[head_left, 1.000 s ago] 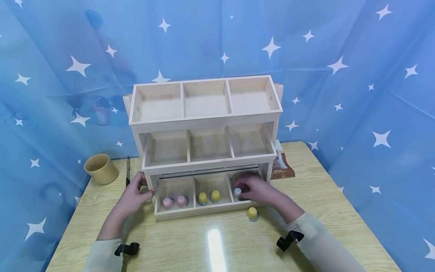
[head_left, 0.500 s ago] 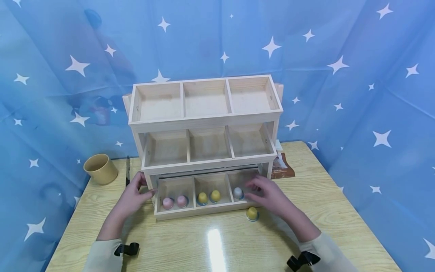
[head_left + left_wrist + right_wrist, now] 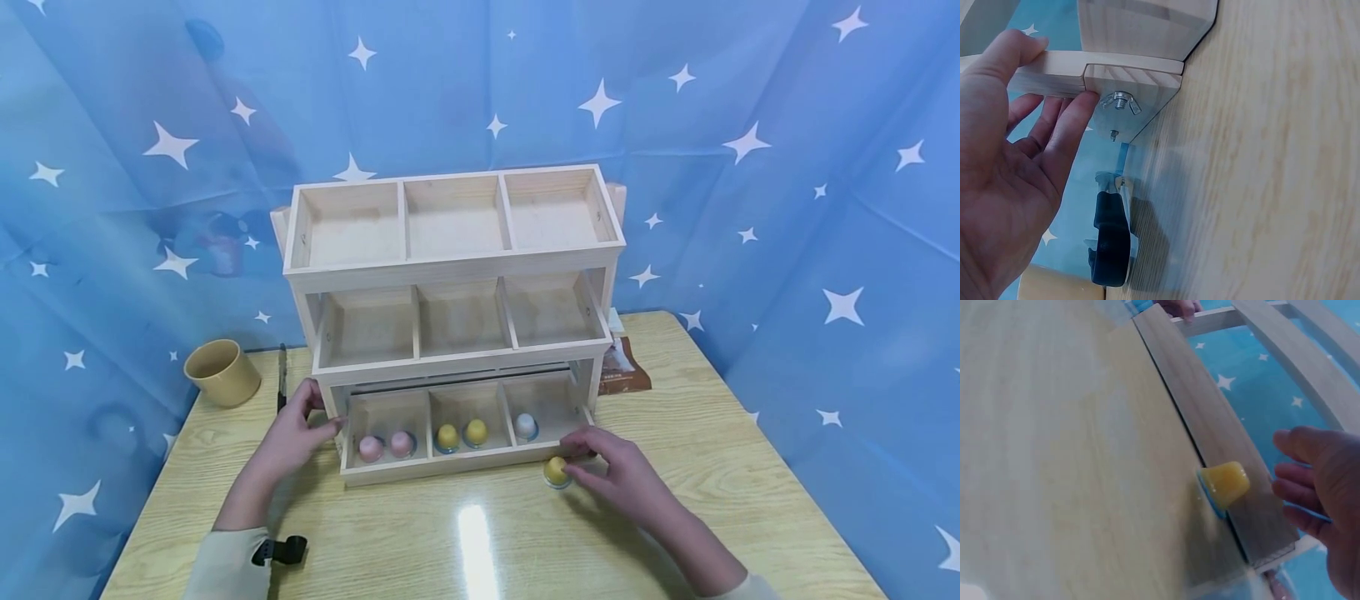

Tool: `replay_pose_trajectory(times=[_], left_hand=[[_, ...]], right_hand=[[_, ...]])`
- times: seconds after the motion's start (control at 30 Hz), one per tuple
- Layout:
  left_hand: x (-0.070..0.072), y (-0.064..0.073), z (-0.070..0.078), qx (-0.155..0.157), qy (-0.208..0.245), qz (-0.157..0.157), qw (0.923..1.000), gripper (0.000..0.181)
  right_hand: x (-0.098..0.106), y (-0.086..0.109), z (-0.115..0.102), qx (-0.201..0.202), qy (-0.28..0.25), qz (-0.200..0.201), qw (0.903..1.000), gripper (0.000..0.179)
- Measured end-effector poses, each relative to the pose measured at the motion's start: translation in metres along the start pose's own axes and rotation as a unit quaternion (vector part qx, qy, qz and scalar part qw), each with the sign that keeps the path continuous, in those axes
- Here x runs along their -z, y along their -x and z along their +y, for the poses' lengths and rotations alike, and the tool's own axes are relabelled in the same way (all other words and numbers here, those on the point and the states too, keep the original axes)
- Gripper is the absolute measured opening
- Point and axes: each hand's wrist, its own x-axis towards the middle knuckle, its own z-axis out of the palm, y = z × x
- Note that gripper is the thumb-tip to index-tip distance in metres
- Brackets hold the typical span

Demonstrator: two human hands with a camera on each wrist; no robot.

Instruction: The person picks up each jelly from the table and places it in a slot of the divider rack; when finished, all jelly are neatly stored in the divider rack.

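A three-tier pale wooden shelf stands in the middle of the table. My left hand grips its lower left side; in the left wrist view, the thumb and fingers pinch the wooden frame. My right hand is by the bottom tier's right front corner, fingers loosely bent, thumb right beside a small yellow jelly cup upside down on the table. The right wrist view shows a gap between the fingers and that yellow cup. Pink cups, yellow cups and one white cup occupy separate bottom compartments.
At the back left are a tan mug and a dark-handled knife. A brown packet lies behind the shelf's right side. Blue star-patterned cloth hangs around the table.
My right hand has let go of the white cup in the bottom right compartment and moved out, down and right to the yellow cup in front. The left hand keeps its place.
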Motion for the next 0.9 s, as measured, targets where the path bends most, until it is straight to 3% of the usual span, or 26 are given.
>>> replay_pose_trajectory(times=[0.27, 0.53, 0.73, 0.9], left_hand=[[0.0, 0.0, 0.001, 0.003, -0.001, -0.001, 1.0, 0.04], [0.0, 0.0, 0.002, 0.002, 0.0, -0.002, 1.0, 0.04], [0.0, 0.0, 0.0, -0.001, 0.003, -0.001, 1.0, 0.037], [0.0, 0.0, 0.0, 0.0, 0.003, -0.003, 1.0, 0.037]], right_hand=[[-0.005, 0.01, 0.001, -0.004, 0.006, -0.008, 0.9999, 0.042], [-0.012, 0.018, 0.003, -0.04, 0.04, -0.035, 0.9978, 0.043], [-0.018, 0.021, 0.003, -0.067, 0.028, -0.056, 0.9958, 0.039], [-0.022, 0.021, 0.004, -0.067, 0.014, -0.07, 0.9952, 0.039]])
